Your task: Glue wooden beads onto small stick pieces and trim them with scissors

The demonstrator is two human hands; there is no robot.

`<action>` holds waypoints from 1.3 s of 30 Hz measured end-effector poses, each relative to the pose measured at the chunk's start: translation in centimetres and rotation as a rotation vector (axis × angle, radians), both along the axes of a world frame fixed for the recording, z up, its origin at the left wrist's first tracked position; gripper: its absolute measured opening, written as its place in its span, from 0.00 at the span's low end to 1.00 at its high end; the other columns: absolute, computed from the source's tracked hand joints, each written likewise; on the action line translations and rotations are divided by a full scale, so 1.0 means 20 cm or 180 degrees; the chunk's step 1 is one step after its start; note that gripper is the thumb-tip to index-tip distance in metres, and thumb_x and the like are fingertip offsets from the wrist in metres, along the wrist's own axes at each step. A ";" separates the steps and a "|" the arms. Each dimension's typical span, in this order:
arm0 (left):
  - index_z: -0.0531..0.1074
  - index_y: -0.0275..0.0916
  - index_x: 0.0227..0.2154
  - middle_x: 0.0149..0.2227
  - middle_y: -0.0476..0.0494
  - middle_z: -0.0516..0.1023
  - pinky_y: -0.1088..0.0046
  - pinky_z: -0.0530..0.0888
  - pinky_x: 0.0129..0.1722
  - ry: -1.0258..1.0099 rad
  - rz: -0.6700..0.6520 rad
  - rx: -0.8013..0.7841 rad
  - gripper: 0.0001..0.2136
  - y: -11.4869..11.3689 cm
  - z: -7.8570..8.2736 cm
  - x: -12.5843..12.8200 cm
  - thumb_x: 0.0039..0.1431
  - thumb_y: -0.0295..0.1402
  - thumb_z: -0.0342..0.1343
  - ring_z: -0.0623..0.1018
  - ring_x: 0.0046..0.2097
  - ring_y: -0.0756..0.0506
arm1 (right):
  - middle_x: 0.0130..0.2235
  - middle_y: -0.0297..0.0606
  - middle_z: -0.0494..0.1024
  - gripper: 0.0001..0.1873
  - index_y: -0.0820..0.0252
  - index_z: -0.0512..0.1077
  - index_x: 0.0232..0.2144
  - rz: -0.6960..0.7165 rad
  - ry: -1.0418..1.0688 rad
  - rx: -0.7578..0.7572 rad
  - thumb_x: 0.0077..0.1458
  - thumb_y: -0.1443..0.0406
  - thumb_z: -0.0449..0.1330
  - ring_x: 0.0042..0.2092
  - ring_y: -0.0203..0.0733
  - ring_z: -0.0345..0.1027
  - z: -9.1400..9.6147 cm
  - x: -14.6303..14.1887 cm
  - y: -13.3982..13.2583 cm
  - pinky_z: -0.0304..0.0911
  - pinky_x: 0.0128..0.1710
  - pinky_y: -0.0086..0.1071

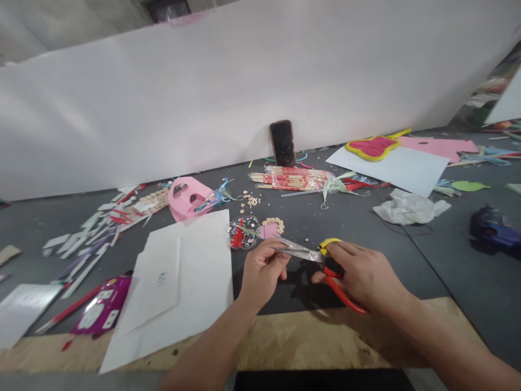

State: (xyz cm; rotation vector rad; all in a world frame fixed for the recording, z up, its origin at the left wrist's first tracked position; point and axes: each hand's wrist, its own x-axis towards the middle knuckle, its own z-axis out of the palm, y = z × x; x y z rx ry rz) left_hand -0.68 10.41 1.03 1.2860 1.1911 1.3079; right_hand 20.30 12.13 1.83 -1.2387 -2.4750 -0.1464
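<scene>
My right hand point(364, 271) grips scissors point(306, 253) with one yellow and one red handle, their blades parted and pointing left. The fingers of my left hand point(262, 271) are closed in a pinch at the blade tips; whatever they hold is too small or hidden to make out. Just beyond that hand is a small pink piece point(269, 230) edged with pale beads; whether I touch it cannot be seen. Beside it lies a round clear container point(243, 232) of mixed beads and red bits. Loose pale beads point(251, 201) are scattered behind.
A phone point(283, 142) leans on the white panel point(195, 92). Before it lie wrapped sticks point(299, 178). White sheets point(203, 277), a pink mask point(189, 198) and a purple packet point(103, 307) are to the left. Crumpled tissue point(409, 207) and a dark blue tool point(494, 231) lie right.
</scene>
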 end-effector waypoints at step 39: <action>0.73 0.37 0.26 0.32 0.51 0.71 0.79 0.67 0.20 -0.0345 0.0085 0.0100 0.05 0.01 0.02 0.01 0.51 0.33 0.61 0.70 0.20 0.57 | 0.38 0.47 0.79 0.21 0.61 0.70 0.35 -0.0051 0.0058 0.0028 0.55 0.49 0.52 0.38 0.47 0.74 0.00 -0.01 0.02 0.65 0.31 0.34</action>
